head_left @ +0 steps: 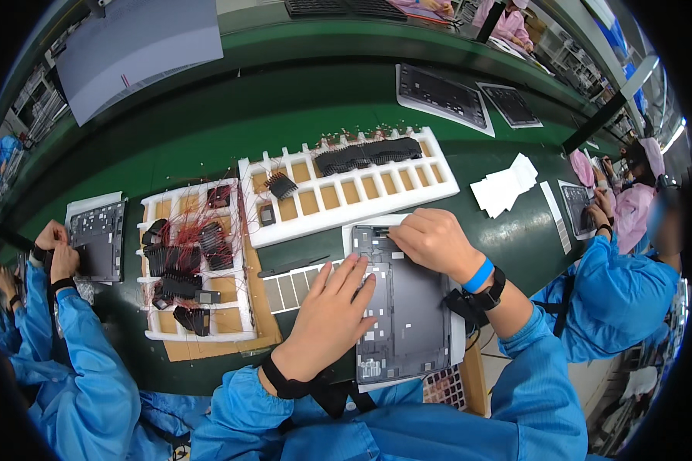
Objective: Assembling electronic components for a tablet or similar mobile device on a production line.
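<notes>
A dark grey tablet back housing point(411, 307), dotted with small white pads, lies in front of me on a white sheet. My left hand point(327, 315) rests with stretched fingers over the housing's left edge, palm down and holding nothing I can see. At the housing's top edge, my right hand point(438, 242) has its fingers curled and pinched together, fingertips down near a small dark part; what they grip is too hidden to name. Left of the housing is a sheet of pale grey rectangular stickers point(291, 290), with a slim dark tool point(294, 266) along its upper edge.
A white foam tray point(284, 230) with small black parts stands beyond the housing. Another foam tray point(238, 323) holds black parts with red wires. White papers point(504, 187) and more housings point(442, 96) lie farther back. Co-workers sit at both sides, one handling a housing point(100, 238).
</notes>
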`<state>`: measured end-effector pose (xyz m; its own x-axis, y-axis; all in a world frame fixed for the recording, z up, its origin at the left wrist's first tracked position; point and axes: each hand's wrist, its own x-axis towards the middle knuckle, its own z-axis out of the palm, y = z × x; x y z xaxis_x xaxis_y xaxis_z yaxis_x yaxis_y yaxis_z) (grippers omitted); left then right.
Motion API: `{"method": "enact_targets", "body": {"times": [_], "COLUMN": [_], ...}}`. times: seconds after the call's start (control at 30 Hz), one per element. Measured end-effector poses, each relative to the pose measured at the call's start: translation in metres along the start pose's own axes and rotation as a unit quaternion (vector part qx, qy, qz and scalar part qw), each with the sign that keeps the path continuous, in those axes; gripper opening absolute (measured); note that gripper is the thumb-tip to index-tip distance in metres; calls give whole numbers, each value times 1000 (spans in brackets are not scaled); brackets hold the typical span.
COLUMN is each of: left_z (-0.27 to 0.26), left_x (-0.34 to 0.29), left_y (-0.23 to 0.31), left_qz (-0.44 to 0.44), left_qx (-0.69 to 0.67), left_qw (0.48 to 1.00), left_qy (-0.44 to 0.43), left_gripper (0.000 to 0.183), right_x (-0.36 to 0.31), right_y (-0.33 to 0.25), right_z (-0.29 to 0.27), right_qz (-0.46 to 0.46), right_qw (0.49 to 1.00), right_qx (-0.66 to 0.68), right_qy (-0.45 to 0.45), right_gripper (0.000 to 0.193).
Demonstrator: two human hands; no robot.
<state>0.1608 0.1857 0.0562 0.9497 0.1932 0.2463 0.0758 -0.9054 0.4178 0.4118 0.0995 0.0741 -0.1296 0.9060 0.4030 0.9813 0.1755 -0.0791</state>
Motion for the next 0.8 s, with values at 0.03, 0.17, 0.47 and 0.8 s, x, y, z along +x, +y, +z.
{"method": "enact_targets", "body": {"times": [0.03, 0.17, 0.47, 0.8], "left_z": [-1, -1, 1, 3], "left_x": [0, 0, -2, -9], "left_y": [-1, -5, -5, -6], "left_qz": [0, 5, 12, 22], "left_qx": [6, -4, -3, 11], "left_qw": [1000, 1000, 1000, 1000], "left_qy": [-13, -28, -27, 5], "left_gripper": [60, 62, 62, 59], "right_x": [-1, -2, -5, -12], "right_y": [0, -9, -39, -52], "right_z": [1, 3, -6, 0], "right_qz": [-38, -51, 1, 18], "right_qw": [997, 995, 988, 982], "right_qx": [-60, -87, -125, -158], "right_qy": [-13, -20, -92, -102], "right_gripper": [9, 15, 38, 46]}}
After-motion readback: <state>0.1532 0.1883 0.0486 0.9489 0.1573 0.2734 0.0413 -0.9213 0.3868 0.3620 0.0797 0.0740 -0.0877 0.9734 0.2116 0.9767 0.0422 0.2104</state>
